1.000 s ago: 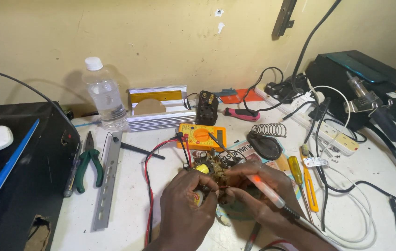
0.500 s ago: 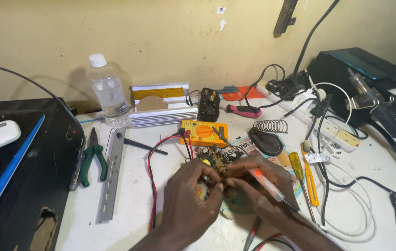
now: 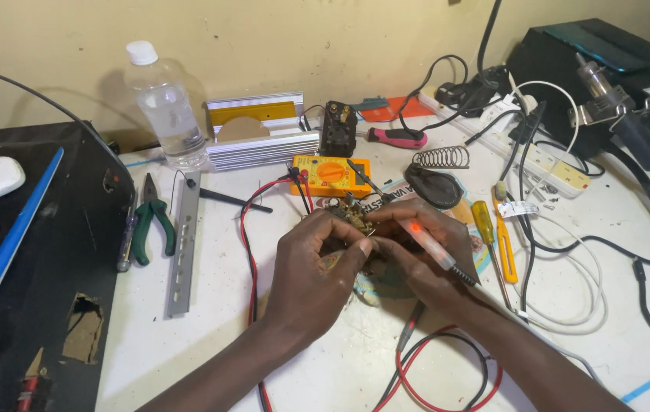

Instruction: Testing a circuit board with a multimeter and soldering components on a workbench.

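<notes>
Workspace: a white, stained desk (image 3: 325,358) against a plain yellowish wall, crowded with tools and cables.

Left hand (image 3: 313,271): fingers curled shut around a small circuit board (image 3: 351,214), pinching it near the desk's middle, just in front of the yellow multimeter (image 3: 330,175). The board sits raised slightly off the surface; its underside is hidden by the fingers.

Right hand (image 3: 424,252): closed on a slim pen-like tool (image 3: 435,250) with a glowing orange spot in its translucent body, its tip brought to the board's right edge. Whether the tip actually touches a component cannot be told.

Step in hand, as judged: working at one point on the board while the other hand steadies it. A next move would call for a firm hold on the board and fine placement of the tip.

Outward: red and black test leads (image 3: 251,252) loop from the multimeter past the left wrist. To the left lie green-handled pliers (image 3: 151,221) and a grey metal strip (image 3: 182,248). Behind stand a clear plastic bottle (image 3: 164,103) and a ribbed aluminium heat sink (image 3: 262,145). To the right are yellow-handled screwdrivers (image 3: 493,236), a coil spring (image 3: 441,157) and a white power strip (image 3: 546,162).
</notes>
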